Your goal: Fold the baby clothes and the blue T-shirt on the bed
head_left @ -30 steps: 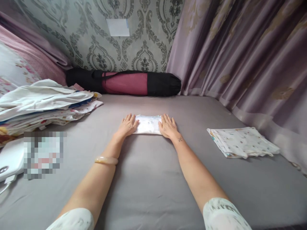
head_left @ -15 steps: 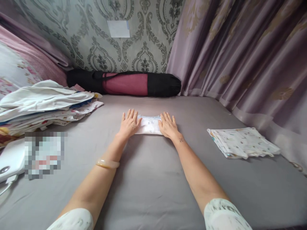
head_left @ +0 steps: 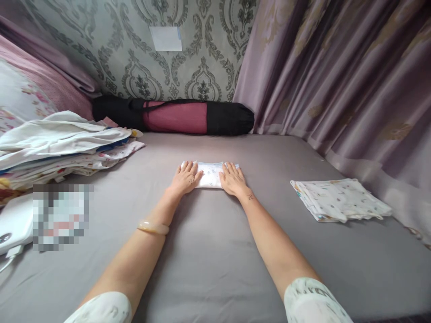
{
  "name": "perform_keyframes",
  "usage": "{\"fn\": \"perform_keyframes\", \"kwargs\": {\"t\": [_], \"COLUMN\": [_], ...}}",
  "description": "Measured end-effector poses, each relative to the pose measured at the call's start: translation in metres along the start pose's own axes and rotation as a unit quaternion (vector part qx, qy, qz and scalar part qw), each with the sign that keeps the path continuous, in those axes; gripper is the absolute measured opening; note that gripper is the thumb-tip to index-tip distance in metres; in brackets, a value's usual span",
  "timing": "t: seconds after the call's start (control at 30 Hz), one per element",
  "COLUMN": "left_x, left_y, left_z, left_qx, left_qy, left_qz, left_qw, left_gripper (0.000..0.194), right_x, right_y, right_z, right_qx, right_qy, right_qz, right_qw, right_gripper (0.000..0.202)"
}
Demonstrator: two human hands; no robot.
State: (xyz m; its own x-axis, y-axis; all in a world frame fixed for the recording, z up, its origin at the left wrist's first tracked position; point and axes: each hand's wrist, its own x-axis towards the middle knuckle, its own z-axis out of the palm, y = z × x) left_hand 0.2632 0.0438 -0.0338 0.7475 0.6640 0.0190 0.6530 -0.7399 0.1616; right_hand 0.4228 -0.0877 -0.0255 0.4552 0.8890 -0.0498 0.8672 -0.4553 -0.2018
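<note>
A small folded white cloth [head_left: 209, 176] with a faint print and a pale blue edge lies flat on the grey sheet [head_left: 208, 251]. My left hand [head_left: 187, 177] rests palm down on its left end, fingers stretched out. On the right end lies my right hand [head_left: 233, 179], also flat with fingers extended. Between the two thumbs the cloth's middle shows; its ends are partly covered by my hands. Whether it is a garment I cannot tell.
Folded white printed cloth [head_left: 340, 199] lies to the right. At the left are a clothes pile [head_left: 67, 139], a white device with a cable [head_left: 15, 222] and a blurred-out item [head_left: 62, 217]. A black and maroon bag [head_left: 175, 117] lies along the wall.
Both hands have moved slightly inward and closer to me over the cloth, so more of its far corners show past my fingertips.
</note>
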Motion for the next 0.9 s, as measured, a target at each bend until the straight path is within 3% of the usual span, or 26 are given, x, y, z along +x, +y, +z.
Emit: {"fn": "perform_keyframes", "kwargs": {"t": [0.27, 0.47, 0.7, 0.9], "left_x": [-0.004, -0.005, -0.004, -0.007], "left_y": [0.014, 0.022, 0.020, 0.027], "left_z": [-0.008, -0.005, -0.004, -0.003], "left_qx": [0.007, -0.027, -0.034, -0.016], "left_qy": [0.067, -0.018, -0.019, 0.051], "left_qz": [0.033, 0.051, 0.044, 0.084], "left_qw": [0.997, 0.998, 0.998, 0.995], "left_gripper": [0.056, 0.056, 0.056, 0.054], "right_x": [-0.003, -0.002, -0.001, -0.005], "right_y": [-0.011, -0.014, -0.012, -0.020], "right_z": [-0.005, 0.005, 0.005, -0.002], "right_qx": [0.014, 0.014, 0.020, 0.028], "right_qy": [0.046, 0.019, 0.024, 0.048], "right_qz": [-0.036, -0.044, -0.048, -0.057], "right_qw": [0.998, 0.999, 0.998, 0.997], "right_gripper": [0.058, 0.056, 0.057, 0.056]}}
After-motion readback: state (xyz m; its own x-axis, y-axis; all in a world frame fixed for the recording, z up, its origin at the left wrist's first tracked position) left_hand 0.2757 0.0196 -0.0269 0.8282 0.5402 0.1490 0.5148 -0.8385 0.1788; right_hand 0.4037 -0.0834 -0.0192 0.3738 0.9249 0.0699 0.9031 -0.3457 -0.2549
